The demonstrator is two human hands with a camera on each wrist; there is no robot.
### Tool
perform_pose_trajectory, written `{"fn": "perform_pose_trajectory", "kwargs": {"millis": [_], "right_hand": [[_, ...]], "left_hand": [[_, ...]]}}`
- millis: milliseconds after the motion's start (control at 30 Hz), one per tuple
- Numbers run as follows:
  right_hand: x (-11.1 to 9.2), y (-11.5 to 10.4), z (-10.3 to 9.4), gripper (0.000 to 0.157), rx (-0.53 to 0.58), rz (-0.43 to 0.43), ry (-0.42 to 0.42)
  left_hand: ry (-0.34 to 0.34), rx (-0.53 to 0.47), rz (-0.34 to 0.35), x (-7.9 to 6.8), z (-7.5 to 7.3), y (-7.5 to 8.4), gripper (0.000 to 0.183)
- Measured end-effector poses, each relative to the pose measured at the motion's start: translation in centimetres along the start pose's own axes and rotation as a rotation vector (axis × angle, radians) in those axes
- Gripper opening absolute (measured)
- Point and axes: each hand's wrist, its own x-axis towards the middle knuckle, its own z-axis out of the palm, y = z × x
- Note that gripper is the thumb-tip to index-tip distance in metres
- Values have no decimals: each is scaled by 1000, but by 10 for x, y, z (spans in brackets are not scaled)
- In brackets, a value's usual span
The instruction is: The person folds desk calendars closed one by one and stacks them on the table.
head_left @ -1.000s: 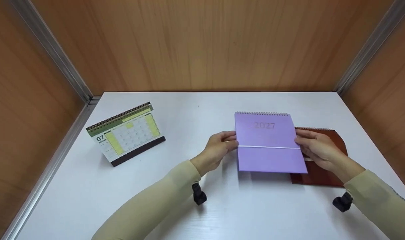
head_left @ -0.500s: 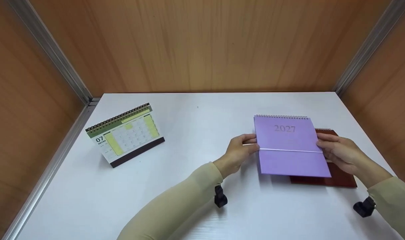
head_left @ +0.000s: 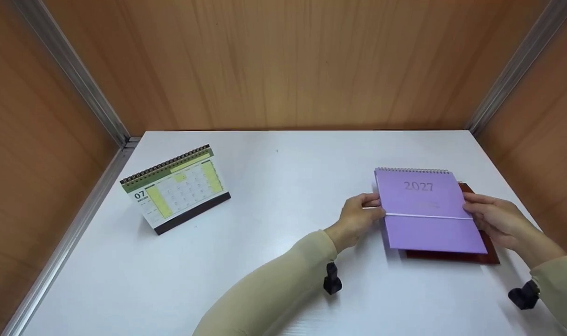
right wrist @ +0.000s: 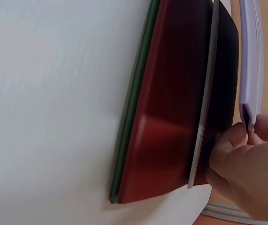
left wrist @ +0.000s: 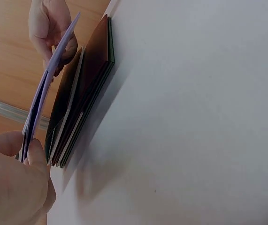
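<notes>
Both hands hold a purple spiral-bound 2027 desk calendar (head_left: 432,235) by its side edges, with a white band across its cover. In the head view my left hand (head_left: 356,220) pinches the left edge and my right hand (head_left: 501,219) pinches the right edge. The wrist views show the purple calendar raised above a dark red calendar (right wrist: 166,126), which has a pale band across it. Beneath the red one lies a green calendar (right wrist: 130,122), flat on the white table (left wrist: 195,117). From the head, most of the red cover is hidden by the purple one.
A green-and-white desk calendar (head_left: 185,186) open at 07 stands tilted at the table's left. Wooden panels (head_left: 283,65) with metal corner strips (head_left: 73,65) wall in the back and sides. Small black wrist cameras hang below both sleeves.
Both hands have carried the purple calendar to the right and slightly toward the front, so it now overlaps most of the red calendar. The standing calendar has stayed put.
</notes>
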Motion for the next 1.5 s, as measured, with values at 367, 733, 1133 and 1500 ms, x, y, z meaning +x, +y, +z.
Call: {"fn": "perform_pose_trajectory", "kwargs": {"millis": [367,733,1133,1500], "right_hand": [[-3,5,-26,33,121,1,-27],[-3,7,-43,31,125,5,-4],[0,12,-50,32,142,12,11],[3,15,-51,31,35,21,45]], "left_hand": [[-64,-37,18,4,24,-10,47],[-107,-79,20,7,40,-17,57],[-212,-47,23,2,38,-16,62],[-243,-15,4,0,37,-15,64]]}}
